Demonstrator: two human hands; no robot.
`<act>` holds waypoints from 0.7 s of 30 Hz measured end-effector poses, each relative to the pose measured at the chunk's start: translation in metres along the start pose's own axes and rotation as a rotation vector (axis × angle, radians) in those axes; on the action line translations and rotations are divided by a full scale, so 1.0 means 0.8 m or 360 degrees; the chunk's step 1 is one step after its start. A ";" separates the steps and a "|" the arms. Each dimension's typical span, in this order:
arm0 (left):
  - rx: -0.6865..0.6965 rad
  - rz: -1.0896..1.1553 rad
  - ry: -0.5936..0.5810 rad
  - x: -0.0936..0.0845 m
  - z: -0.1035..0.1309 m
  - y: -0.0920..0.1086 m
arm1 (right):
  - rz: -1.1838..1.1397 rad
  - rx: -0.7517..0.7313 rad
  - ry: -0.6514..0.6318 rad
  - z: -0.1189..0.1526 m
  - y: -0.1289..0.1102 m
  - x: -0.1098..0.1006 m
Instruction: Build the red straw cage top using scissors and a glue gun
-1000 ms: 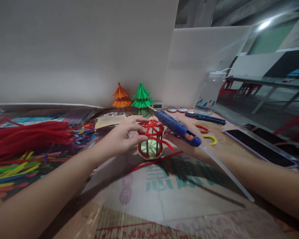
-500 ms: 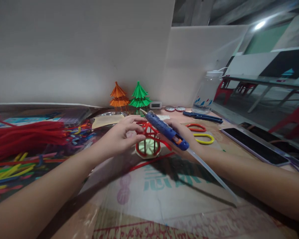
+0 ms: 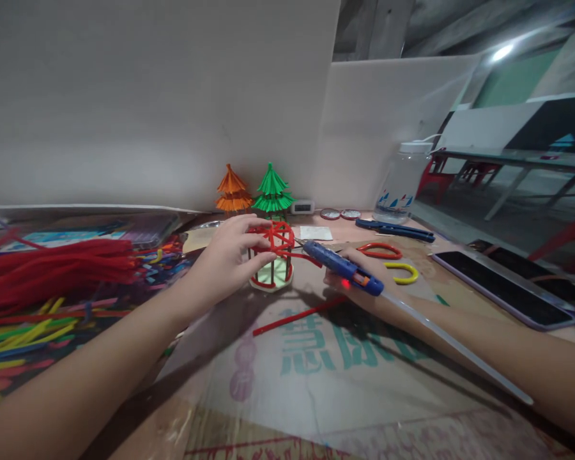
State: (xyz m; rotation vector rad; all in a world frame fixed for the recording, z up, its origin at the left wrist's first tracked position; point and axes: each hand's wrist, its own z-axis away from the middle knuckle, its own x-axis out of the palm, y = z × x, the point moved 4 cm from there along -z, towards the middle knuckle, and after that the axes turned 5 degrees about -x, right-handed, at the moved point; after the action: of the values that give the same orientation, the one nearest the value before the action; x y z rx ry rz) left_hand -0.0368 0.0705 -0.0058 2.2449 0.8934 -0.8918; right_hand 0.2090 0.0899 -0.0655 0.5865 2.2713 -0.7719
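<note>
A small pavilion frame (image 3: 290,250) stands in the middle, with a red ring and spokes on top, dark posts and a pale green base. Its top rim is in the fingers of my left hand (image 3: 230,252), which partly hide its left side. My right hand (image 3: 359,284) is closed around a blue hot glue gun (image 3: 333,259). The gun's nozzle points left, close to the red top; whether it touches I cannot tell. A long translucent glue stick (image 3: 455,345) sticks out of its back. From the ring a red fuzzy strip (image 3: 309,257) runs toward the right hand.
Red pipe cleaners (image 3: 52,275) and colourful pieces (image 3: 23,338) lie at left. Orange (image 3: 232,191) and green (image 3: 271,190) tiered roofs stand behind. A water bottle (image 3: 400,185), blue pliers-like tool (image 3: 395,230), phone (image 3: 501,287) and loose red strip (image 3: 292,318) lie around.
My right hand has moved the glue gun right and down, away from above the pavilion frame, its nozzle now beside the top. The left hand and frame have shifted slightly left.
</note>
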 end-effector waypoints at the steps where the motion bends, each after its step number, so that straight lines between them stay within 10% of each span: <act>1: 0.0000 -0.0004 0.0000 0.000 0.000 0.000 | -0.0015 0.0013 -0.0012 0.001 0.001 0.001; 21: -0.0125 0.0001 0.0059 0.006 0.005 0.003 | 0.0150 -0.0050 -0.0094 0.006 0.002 0.008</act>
State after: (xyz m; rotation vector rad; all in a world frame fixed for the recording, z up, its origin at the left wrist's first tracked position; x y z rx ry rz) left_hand -0.0336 0.0677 -0.0115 2.2008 0.9283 -0.8029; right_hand 0.2077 0.0896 -0.0737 0.6428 2.1813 -0.6976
